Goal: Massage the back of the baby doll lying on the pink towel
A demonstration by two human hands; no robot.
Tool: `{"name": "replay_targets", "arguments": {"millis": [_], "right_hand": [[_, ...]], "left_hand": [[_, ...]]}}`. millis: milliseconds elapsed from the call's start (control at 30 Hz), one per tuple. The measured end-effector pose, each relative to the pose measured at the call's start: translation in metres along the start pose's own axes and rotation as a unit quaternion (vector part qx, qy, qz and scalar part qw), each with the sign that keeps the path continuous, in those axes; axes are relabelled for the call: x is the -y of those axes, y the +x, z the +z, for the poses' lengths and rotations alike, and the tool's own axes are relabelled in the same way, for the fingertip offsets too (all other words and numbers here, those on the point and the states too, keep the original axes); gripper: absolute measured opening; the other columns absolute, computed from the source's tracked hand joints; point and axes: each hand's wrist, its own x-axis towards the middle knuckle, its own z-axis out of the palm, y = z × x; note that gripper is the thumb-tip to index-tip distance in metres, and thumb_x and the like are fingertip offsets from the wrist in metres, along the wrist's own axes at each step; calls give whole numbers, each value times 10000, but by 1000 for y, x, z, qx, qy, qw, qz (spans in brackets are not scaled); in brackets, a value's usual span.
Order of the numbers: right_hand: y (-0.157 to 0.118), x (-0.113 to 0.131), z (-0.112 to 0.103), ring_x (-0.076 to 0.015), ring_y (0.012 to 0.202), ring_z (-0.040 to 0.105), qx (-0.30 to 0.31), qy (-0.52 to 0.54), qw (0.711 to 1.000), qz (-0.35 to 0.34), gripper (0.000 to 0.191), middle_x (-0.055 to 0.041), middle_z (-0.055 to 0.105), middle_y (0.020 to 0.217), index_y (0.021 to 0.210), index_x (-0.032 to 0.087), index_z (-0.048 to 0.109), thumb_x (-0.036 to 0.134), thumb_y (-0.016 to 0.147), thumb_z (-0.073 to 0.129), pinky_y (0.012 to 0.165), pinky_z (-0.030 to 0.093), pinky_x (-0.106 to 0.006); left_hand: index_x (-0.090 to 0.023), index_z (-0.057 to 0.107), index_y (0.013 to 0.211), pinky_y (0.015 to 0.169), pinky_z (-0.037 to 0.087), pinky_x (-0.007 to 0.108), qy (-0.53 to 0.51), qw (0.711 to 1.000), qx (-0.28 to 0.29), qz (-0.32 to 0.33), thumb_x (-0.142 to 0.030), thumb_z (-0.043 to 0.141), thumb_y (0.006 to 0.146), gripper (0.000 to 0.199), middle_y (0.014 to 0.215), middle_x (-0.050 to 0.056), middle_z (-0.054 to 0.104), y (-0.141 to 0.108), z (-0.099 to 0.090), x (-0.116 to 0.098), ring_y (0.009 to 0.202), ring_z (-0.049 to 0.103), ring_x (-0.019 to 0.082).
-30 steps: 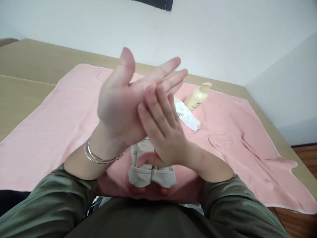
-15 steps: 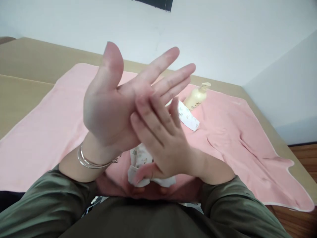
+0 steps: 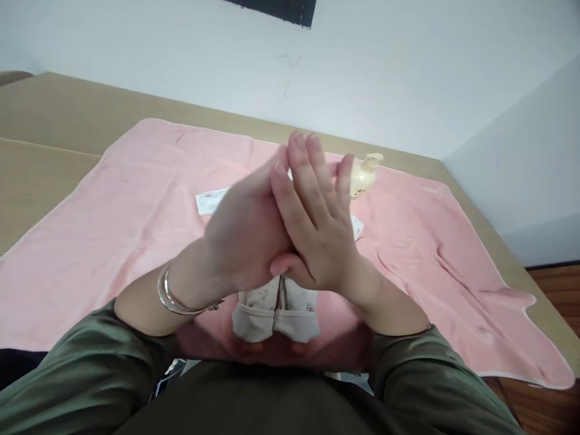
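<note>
My left hand (image 3: 247, 232), with thin silver bangles (image 3: 168, 296) at its wrist, is raised over the blanket and tilted toward the right. My right hand (image 3: 324, 238) lies flat across its palm, fingers stretched out; neither hand holds an object. Most of the left fingers are hidden behind the right hand. Below them lies a white printed baby garment (image 3: 276, 314), its two leg ends toward me and its sleeve ends (image 3: 209, 202) showing on both sides. The hands cover its middle, and I cannot tell clearly what is inside it.
A pink blanket (image 3: 149, 181) is spread over the wooden table (image 3: 67, 103). Behind my right hand a cream pump bottle (image 3: 362, 180) lies tilted on the blanket, partly hidden. A pale wall (image 3: 181, 60) stands along the table's far edge.
My left hand has turned from palm-up with spread fingers to a tilted pose against the right palm. The right fingers have swung upward. The garment's left sleeve now shows.
</note>
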Motion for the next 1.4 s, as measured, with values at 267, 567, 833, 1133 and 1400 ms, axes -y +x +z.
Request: {"name": "replay_targets", "arguments": {"millis": [267,567,833,1133,1400], "right_hand": [[-2,6,2,-249,1696,320,90,194,976,-29,817,-166,500,1705,1628,56,514,666,1134,289,1416,340,-388],[11,-79,108,-295,1604,476,167,131,955,207,514,-179,592,1626,1495,74,651,222,1066,411,1383,349,-501],[6,-117,124,-305,1716,270,221,141,936,234,606,-148,383,1775,1674,103,474,323,1114,398,1425,171,-588],[9,-62,112,-409,1722,193,277,23,930,238,657,-223,260,1809,1704,8,381,279,1106,422,1412,127,-638],[7,-121,120,-361,1695,298,245,76,906,336,675,-192,288,1810,1728,74,357,398,1136,362,1389,251,-590]], "left_hand": [[-189,635,1384,1227,520,567,107,977,-34,180,-589,134,1135,688,1312,123,767,41,-45,-26,1534,577,362],[-211,711,1057,1257,475,460,404,854,-185,270,-299,496,1003,239,1320,138,781,172,-120,27,1314,688,282],[-208,775,1088,1271,438,397,505,799,-150,288,-376,413,1060,401,1322,133,803,180,-139,53,1314,684,279],[-126,791,1151,1172,538,383,467,819,-210,260,-308,429,1038,421,1325,150,811,192,-145,53,1274,738,267],[-119,793,1238,1243,498,418,475,811,-206,270,-248,506,953,425,1359,137,801,188,-142,55,1327,713,277]]}}
